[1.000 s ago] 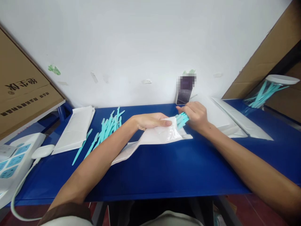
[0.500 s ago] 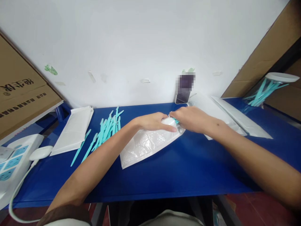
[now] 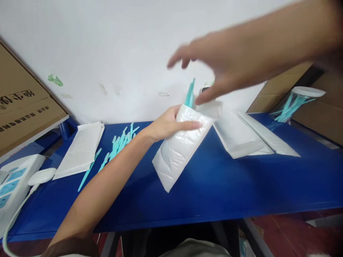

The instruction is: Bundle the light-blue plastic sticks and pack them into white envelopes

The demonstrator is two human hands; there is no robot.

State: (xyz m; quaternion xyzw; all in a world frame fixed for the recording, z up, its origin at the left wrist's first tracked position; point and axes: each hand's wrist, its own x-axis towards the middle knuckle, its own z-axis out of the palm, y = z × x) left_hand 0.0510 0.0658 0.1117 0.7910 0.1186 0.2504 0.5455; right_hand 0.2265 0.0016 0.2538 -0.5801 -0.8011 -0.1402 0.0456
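Note:
My left hand grips a white padded mailer near its mouth, thumb across the front. The mailer is tilted, with its mouth up and its bottom corner down over the blue table. Thin turquoise plastic tools stick out of the opening; their lower parts are hidden inside. Above the mailer my right hand is raised, slightly blurred, with fingers and thumb spread and nothing between them. More turquoise tools lie in a loose pile on the table, partly behind my left forearm.
At left lie a stack of flat mailers, a power strip and a white plug with a cable. More mailers rest at right, by a clear jar of turquoise tools. Cardboard boxes stand at both sides.
My right hand has let go of the turquoise tools at the mailer's mouth and risen with fingers spread. My left hand has tipped the mailer more upright, so the tools now point up.

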